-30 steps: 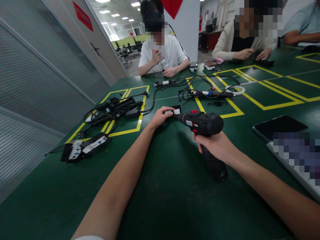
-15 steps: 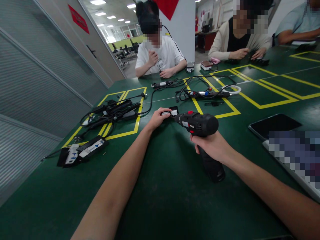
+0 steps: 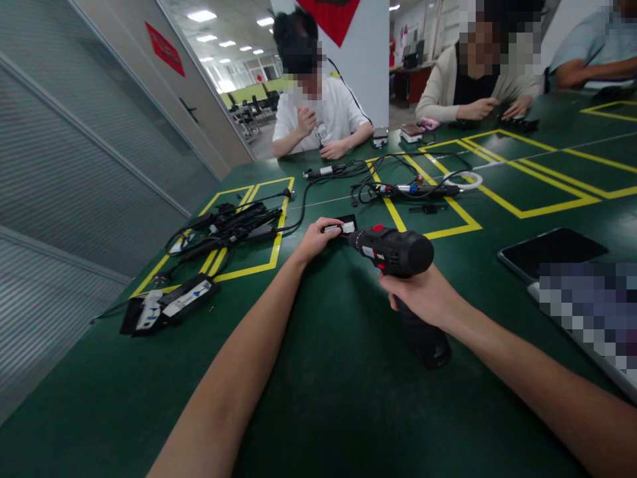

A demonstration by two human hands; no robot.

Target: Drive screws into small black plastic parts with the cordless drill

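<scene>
In the head view my right hand (image 3: 415,292) is wrapped round the handle of a black cordless drill (image 3: 398,251) with red buttons. The drill's front end points left, toward a small flat black piece with a white part (image 3: 349,226) on the green table. My left hand (image 3: 318,238) has its fingers closed on the near left side of that piece and presses it to the tabletop. The drill's tip meets or nearly meets the piece by my fingertips; whether it touches cannot be made out. My fingers hide part of the piece.
Several black cables and adapters (image 3: 239,229) lie to the left, with black and white pieces (image 3: 186,297) in front. Corded pen-like tools (image 3: 418,190) lie beyond my hands. A phone (image 3: 552,252) lies at right. A person in white (image 3: 343,113) works opposite; others sit farther right.
The view has shifted slightly, so the surroundings sit a little lower and to the right. Both hands, the drill and the black piece keep nearly the same places relative to each other.
</scene>
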